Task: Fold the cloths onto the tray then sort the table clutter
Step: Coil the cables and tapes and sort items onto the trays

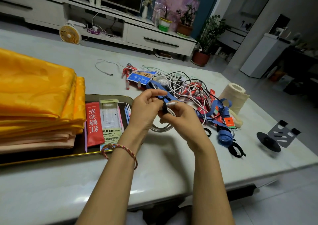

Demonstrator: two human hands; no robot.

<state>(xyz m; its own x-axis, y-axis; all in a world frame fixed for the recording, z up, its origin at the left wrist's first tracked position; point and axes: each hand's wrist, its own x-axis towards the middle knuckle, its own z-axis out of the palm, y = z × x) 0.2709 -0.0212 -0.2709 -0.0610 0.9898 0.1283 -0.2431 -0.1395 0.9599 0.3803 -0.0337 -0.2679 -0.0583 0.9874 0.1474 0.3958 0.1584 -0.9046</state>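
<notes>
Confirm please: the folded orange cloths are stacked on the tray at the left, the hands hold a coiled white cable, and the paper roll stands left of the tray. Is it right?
Not quite. The paper roll stands far right of the tray, beyond the tangled cables, as the head view shows. The folded orange cloths are on the tray, and both hands hold the coiled white cable.

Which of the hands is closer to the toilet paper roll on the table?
Right. The right hand is between the left hand and the toilet paper roll; the left hand is nearer the tray.

counter [51, 181]: pale marble
left of the left hand [146, 107]: tray [110, 96]
right of the right hand [180, 119]: cable tangle [185, 85], paper roll [235, 95], black stand [282, 135]
</notes>
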